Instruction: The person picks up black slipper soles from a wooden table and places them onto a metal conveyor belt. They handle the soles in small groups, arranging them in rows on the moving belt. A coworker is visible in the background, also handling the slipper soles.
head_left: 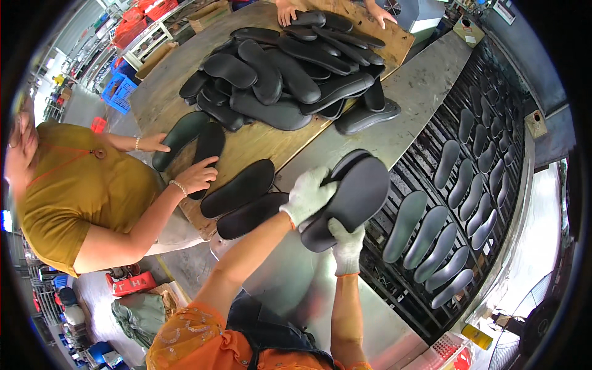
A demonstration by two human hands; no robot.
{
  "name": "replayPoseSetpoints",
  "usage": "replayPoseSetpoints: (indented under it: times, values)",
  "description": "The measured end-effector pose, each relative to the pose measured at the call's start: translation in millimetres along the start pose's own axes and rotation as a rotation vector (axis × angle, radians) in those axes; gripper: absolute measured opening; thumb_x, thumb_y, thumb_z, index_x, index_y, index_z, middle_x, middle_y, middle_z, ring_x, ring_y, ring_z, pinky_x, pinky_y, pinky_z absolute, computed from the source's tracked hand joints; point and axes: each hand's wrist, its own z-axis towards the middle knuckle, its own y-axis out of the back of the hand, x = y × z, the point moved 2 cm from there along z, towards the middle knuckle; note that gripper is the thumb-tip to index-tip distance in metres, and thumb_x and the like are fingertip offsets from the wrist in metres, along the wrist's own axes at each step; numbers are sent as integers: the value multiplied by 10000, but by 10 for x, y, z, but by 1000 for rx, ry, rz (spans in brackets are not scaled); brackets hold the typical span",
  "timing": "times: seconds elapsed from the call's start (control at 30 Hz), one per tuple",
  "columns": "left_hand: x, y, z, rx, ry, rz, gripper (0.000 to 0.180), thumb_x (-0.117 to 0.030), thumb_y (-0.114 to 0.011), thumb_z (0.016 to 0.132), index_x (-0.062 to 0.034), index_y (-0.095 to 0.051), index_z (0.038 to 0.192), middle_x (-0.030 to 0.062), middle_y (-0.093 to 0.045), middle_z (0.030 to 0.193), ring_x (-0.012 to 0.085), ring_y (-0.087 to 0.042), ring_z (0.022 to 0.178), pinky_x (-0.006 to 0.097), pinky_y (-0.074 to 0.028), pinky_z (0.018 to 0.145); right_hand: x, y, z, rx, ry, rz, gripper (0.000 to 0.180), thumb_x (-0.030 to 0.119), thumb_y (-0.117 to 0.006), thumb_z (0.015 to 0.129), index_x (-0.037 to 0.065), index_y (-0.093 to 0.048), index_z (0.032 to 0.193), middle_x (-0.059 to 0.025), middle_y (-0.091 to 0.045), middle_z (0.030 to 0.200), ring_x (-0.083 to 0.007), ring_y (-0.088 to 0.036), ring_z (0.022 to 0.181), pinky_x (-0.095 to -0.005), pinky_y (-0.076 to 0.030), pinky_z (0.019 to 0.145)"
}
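Observation:
Both my hands wear whitish knit gloves and hold a small stack of black shoe insoles (357, 194) over the metal table. My left hand (310, 194) grips the stack's left side, its fingers partly behind the insoles. At the lower end, my right hand (346, 245) closes round the edge with the thumb on top. Just left of my hands, two black insoles (238, 188) lie side by side on the wooden board. Right of them, rows of insoles (425, 237) rest on a dark slatted rack.
A large heap of black insoles (271, 77) covers the wooden table (160, 92). At left, a co-worker in a mustard shirt (92, 191) handles two insoles (206, 148). Another person's hands (287, 11) touch the heap's far side. A fan (536, 320) stands at lower right.

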Motion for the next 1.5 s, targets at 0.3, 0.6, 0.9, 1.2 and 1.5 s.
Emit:
replayPoseSetpoints:
  times: [0.3,0.6,0.9,1.2,1.5]
  values:
    - [522,322,-941,102,162,-132,286,-304,-716,876,-32,-725,963,190,-717,924,362,-689,883,435,-534,821,-573,99,-716,5,-344,372,496,-62,-780,776,-26,-619,1244,-101,-706,1118,-238,-710,946,-387,-604,865]
    - [1178,889,-1410,-141,130,-22,250,-116,-770,848,-32,-691,1069,119,-690,998,253,-695,888,361,-560,807,-957,73,-1366,-109,-531,288,534,-7,-849,728,-14,-640,1220,-123,-721,1064,-259,-721,893,-390,-616,810]
    - [1292,1046,-1233,-189,-96,481,511,-213,-804,791,-99,-626,1256,164,-589,1261,382,-553,1187,490,-455,1017,-1022,-170,-1263,-119,-371,347,507,-86,-749,780,9,-613,1259,-100,-708,1083,-236,-709,923,-378,-605,842]
    - [1655,1278,-1043,49,339,275,729,-420,-843,722,-50,-616,1307,230,-686,1190,397,-632,1143,456,-481,990,-936,-416,-1041,-38,-351,273,590,-106,-733,772,3,-574,1329,-104,-694,1156,-232,-684,1000,-372,-562,909]
    - [1453,985,-1397,383,336,-7,672,-314,-841,754,-3,-632,1313,182,-718,1213,297,-671,1130,385,-493,996,-944,-159,-1071,90,-477,280,653,-44,-768,743,-5,-560,1360,-109,-698,1157,-230,-684,1008,-380,-559,922]
